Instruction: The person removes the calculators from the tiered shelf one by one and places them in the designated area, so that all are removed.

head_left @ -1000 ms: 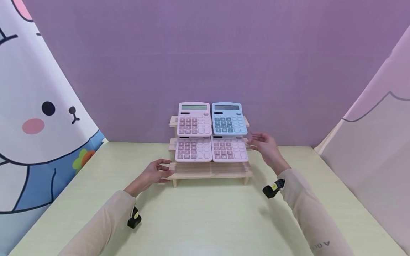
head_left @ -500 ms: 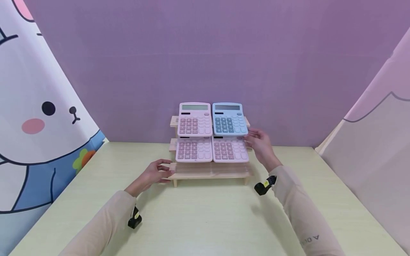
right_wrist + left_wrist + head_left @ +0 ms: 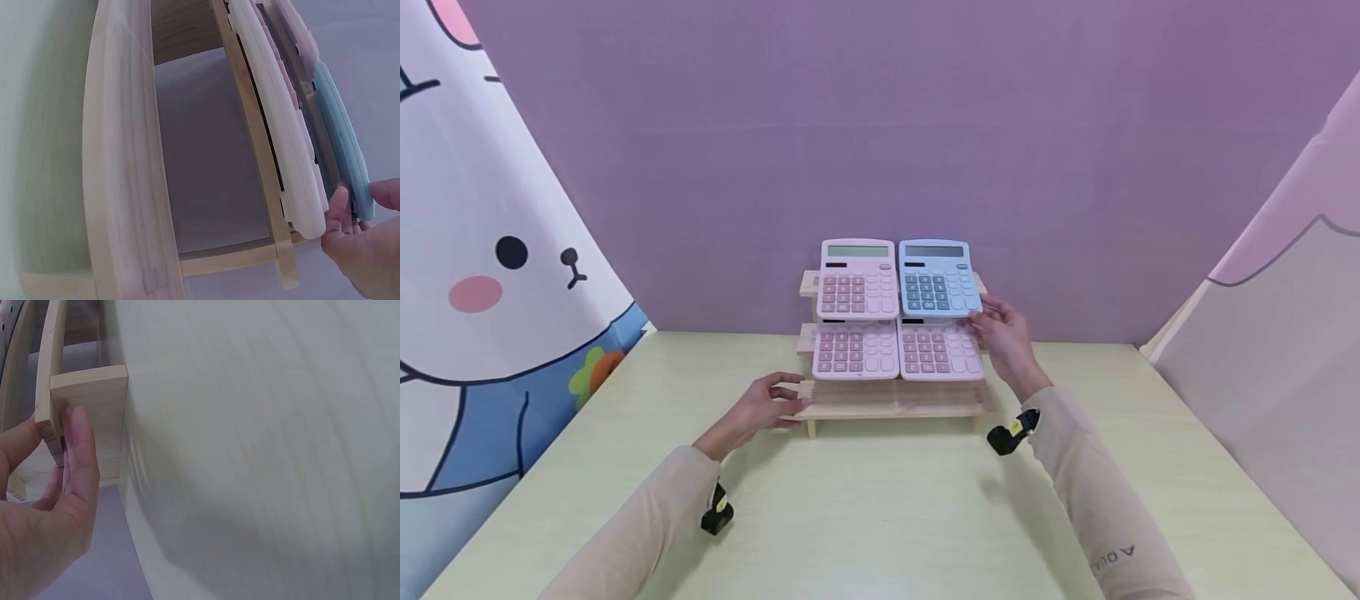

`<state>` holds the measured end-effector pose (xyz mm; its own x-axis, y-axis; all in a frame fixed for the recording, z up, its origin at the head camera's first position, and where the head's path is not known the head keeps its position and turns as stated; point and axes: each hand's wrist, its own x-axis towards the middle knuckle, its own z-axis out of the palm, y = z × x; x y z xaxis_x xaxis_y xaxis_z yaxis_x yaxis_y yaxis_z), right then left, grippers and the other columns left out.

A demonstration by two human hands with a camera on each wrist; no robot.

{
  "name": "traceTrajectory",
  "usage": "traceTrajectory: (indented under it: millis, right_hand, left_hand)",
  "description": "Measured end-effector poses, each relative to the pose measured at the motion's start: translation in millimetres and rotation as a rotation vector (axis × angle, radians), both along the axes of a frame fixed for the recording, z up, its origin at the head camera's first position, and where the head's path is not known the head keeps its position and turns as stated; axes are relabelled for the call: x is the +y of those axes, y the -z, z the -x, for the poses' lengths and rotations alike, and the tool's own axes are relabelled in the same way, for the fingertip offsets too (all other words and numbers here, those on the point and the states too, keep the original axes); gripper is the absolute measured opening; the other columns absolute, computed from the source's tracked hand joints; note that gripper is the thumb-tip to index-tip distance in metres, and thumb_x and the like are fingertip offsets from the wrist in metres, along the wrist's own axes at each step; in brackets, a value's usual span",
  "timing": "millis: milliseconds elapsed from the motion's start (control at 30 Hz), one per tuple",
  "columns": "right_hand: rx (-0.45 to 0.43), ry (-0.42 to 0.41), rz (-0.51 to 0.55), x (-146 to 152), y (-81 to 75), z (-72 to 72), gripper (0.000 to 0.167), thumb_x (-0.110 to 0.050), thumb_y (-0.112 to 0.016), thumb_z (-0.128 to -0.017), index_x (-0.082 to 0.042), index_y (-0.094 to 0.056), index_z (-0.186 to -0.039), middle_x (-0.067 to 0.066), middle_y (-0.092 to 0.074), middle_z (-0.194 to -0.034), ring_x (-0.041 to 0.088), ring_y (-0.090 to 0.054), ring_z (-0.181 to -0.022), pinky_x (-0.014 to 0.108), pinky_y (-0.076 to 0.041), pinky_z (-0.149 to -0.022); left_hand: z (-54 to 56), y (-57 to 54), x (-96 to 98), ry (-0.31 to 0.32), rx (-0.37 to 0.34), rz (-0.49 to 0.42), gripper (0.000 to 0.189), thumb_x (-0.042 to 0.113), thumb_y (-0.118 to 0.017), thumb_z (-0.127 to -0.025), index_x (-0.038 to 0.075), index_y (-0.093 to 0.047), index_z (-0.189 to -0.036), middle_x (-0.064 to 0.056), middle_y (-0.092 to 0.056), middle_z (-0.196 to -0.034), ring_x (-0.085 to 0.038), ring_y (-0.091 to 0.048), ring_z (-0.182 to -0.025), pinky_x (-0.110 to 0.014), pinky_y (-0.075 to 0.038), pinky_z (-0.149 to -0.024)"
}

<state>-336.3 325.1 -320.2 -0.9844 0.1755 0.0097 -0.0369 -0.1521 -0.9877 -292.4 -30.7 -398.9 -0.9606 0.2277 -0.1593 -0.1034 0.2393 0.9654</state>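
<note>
A three-step wooden rack (image 3: 891,410) holds calculators on its upper two steps. On the top step a pink calculator (image 3: 859,271) leans beside a blue calculator (image 3: 936,271). Two more pink calculators fill the middle step, a left one (image 3: 853,354) and a right one (image 3: 942,354). My left hand (image 3: 762,407) grips the left end of the bottom step, thumb over the board (image 3: 45,394) and fingers beneath it. With my right hand (image 3: 1009,340) I pinch the lower right corner of the blue calculator (image 3: 340,137), thumb in front and fingers behind.
The rack stands on a pale wood-grain table (image 3: 880,517) close to a purple backdrop (image 3: 880,150). A cartoon-printed cloth (image 3: 512,333) hangs at the left and a pale pink and white cloth (image 3: 1262,367) at the right.
My right hand has moved left from beside the rack to the blue calculator's lower right corner and taken hold of it. My left hand has stayed on the bottom step.
</note>
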Motion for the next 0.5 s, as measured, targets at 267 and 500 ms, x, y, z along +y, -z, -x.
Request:
traceTrajectory:
  millis: [267, 500]
  right_hand:
    - [-0.014, 0.020, 0.033, -2.6, -2.1, -1.7, 0.045, 0.003, -0.048, -0.091, -0.006, -0.038, -0.133, 0.002, -0.051, -0.108, 0.011, -0.055, -0.092, 0.026, -0.050, -0.094]
    - [-0.002, 0.020, 0.076, -5.0, -3.5, -3.7, 0.047, 0.006, -0.048, -0.090, -0.005, -0.037, -0.134, 0.002, -0.051, -0.104, 0.012, -0.056, -0.088, 0.022, -0.053, -0.087]
  left_hand:
    - [0.8, 1.3, -0.1, 0.004, -0.003, -0.008, 0.055, 0.010, -0.063, -0.086, -0.001, -0.036, -0.133, -0.017, -0.048, -0.109, -0.015, -0.058, -0.082, -0.039, -0.058, -0.080]
    - [2.2, 1.8, 0.4, -0.010, -0.008, 0.001, 0.055, 0.010, -0.064, -0.085, 0.000, -0.037, -0.132, -0.017, -0.049, -0.109, -0.015, -0.057, -0.082, -0.038, -0.058, -0.079]
